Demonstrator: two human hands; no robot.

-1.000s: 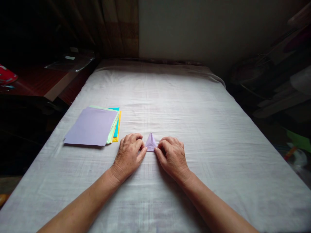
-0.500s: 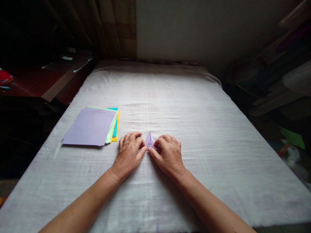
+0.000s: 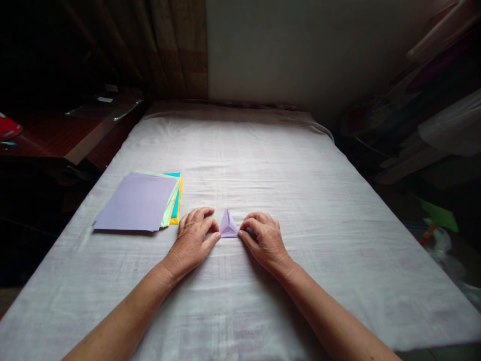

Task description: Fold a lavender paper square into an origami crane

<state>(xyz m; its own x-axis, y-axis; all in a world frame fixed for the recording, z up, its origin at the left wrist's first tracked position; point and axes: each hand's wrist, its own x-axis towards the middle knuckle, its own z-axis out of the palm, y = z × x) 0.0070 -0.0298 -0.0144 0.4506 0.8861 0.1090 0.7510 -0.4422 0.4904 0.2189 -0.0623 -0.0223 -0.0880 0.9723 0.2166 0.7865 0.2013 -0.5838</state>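
Observation:
A small folded piece of lilac paper, triangular with its point facing away from me, lies on the cloth between my hands. My left hand pinches its left corner between thumb and forefinger. At the right corner, my right hand has its thumb and forefinger tips together, touching the paper's edge. Left of my left hand lies a stack of square paper, lilac on top, with pale green, blue and yellow edges showing at its right side.
A pale checked cloth covers the wide surface under my hands. On the left stands a dark red wooden table with a clear plastic sleeve on it. Fabric hangs at the right, above a green sheet and crumpled plastic.
My right hand has slid from the middle of the lilac paper out to its right corner, so the front edge is uncovered. The view has shifted slightly.

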